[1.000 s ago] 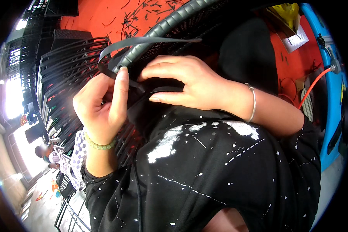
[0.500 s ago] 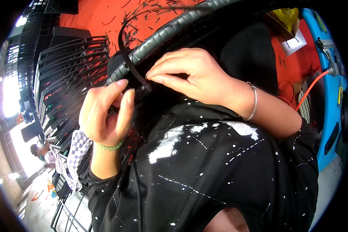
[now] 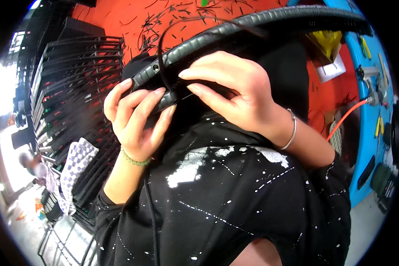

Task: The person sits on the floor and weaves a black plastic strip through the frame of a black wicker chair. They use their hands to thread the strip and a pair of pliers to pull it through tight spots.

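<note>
A long black frame [image 3: 208,39], wrapped in ribbed woven material, runs across my lap and rises toward the upper right. Near its left end is a small round hole. My left hand [image 3: 137,122] grips that end: the fingertips lie on the wrapped bar and the thumb presses a short black lower piece [image 3: 166,101]. A thin black strip [image 3: 161,48] loops up from this spot, over the frame and off to the right. My right hand [image 3: 241,88] is bent in a pinch beside the strip's lower part; what lies between its fingertips is too dark to make out.
Black slatted frames [image 3: 75,84] are stacked on the left, with a checkered cloth [image 3: 77,162] by them and a person farther back. Strip scraps litter the red floor [image 3: 133,22]. At right, a blue table [image 3: 361,146] holds tools and an orange hose [image 3: 346,116]; a box with yellow plastic stands nearby.
My left hand has moved from beside the frame's end to close around it. The frame has swung flatter, its right part now lower in view. My right hand stays pinched near the strip.
</note>
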### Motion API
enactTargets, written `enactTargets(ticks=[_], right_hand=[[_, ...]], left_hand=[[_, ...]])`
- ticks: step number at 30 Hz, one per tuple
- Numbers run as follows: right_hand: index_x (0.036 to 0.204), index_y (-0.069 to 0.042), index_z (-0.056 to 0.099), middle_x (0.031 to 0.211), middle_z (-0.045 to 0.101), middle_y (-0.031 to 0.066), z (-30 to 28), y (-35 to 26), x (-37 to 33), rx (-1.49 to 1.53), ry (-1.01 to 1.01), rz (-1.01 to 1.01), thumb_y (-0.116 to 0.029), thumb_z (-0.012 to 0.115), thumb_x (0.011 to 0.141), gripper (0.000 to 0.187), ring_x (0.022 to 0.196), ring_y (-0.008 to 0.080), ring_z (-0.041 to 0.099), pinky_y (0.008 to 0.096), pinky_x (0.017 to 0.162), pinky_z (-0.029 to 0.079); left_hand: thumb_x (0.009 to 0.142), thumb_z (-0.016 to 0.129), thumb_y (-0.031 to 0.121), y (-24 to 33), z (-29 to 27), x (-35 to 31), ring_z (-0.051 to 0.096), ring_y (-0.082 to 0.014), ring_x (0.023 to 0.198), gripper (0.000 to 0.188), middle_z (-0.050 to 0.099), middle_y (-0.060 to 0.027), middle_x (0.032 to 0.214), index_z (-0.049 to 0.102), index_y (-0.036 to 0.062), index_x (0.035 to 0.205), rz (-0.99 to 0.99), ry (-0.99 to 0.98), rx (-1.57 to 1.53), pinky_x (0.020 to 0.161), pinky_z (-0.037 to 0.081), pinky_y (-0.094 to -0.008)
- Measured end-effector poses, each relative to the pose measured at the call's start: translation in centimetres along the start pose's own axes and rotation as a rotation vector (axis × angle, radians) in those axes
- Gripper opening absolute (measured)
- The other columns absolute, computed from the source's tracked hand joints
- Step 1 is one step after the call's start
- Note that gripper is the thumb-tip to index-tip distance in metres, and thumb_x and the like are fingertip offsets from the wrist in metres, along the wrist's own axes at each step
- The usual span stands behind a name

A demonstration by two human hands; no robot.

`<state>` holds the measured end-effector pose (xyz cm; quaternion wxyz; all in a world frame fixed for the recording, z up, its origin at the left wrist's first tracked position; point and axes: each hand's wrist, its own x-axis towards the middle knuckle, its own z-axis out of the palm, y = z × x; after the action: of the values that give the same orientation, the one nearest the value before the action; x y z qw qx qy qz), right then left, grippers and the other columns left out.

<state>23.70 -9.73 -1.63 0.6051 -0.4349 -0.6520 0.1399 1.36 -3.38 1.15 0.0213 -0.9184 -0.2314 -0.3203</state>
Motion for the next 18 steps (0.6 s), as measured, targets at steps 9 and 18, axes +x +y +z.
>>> enactTargets(ticks=[9,18], right_hand=[[0.106,0.002,0.071,0.098,0.072,0.0160,0.8,0.2,-0.3,0.065,-0.152,0.123,-0.004,0.074,0.086,0.022,0.087,0.0296,0.071,0.0330,0.075,0.056],[0.115,0.002,0.068,0.104,0.068,0.0052,1.3,-0.6,0.0,0.726,-0.088,0.740,-0.007,0.066,0.097,0.021,0.092,0.0088,0.061,0.0239,0.082,0.050]], left_hand=[[0.068,0.086,0.016,0.2,1.4,-0.5,0.055,-0.0308,0.116,0.034,0.065,-0.0017,0.090,0.076,0.0104,0.100,-0.058,0.087,-0.106,0.098,0.041,-0.0459],[0.070,0.083,0.010,0.3,1.5,-0.5,0.058,-0.0300,0.109,0.033,0.067,-0.0049,0.090,0.074,0.0064,0.101,-0.069,0.094,-0.152,0.105,0.041,-0.0470]])
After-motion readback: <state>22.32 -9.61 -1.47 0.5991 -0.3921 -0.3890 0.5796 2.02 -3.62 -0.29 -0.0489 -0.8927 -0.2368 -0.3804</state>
